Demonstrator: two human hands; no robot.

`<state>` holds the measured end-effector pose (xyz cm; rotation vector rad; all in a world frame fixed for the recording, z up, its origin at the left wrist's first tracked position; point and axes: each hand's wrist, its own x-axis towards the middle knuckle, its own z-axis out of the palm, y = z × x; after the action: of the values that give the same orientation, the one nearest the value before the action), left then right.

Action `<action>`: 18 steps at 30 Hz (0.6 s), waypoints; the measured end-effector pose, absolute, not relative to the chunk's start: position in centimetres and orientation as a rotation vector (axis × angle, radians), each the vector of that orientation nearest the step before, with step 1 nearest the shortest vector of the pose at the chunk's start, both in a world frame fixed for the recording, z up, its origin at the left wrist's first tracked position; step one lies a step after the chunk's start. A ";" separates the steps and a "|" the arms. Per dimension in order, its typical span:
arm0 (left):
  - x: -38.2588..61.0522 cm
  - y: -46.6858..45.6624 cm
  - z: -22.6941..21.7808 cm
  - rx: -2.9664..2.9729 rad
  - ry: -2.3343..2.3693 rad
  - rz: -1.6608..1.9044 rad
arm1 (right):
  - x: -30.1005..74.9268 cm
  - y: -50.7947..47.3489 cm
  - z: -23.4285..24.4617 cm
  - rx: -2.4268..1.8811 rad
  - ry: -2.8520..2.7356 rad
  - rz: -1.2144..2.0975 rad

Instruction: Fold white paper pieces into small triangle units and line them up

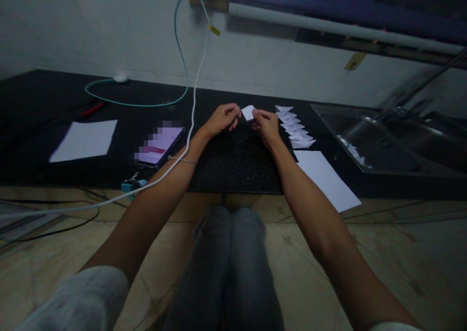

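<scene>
A small folded white paper piece (248,112) is held just above the black countertop (233,160), pinched from both sides. My left hand (223,119) grips its left edge with curled fingers. My right hand (265,124) pinches its right edge. Just right of my right hand lies a row of several folded white paper pieces (295,129). A flat white sheet (326,179) lies near my right forearm.
Another white sheet (84,139) lies at the left. A lit phone (160,146) rests beside my left forearm, with a white cable (193,107) running over that arm. A teal cable (146,102) loops behind. A steel sink (383,141) is at the right.
</scene>
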<state>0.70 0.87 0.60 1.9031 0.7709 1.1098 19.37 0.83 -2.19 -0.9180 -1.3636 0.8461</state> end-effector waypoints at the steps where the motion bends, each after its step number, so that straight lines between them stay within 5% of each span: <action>1: 0.7 1.0 0.6 1.880 0.786 1.133 | 19.4 0.8 -2.2 -0.914 -1.376 0.851; 18: 0.4 0.6 0.4 1.833 0.799 1.066 | 18.2 0.0 -1.9 -0.931 -1.352 0.952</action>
<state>0.37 0.55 0.41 1.8333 0.7986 1.0664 18.16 -0.04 -1.87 -0.9309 -1.3521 0.9517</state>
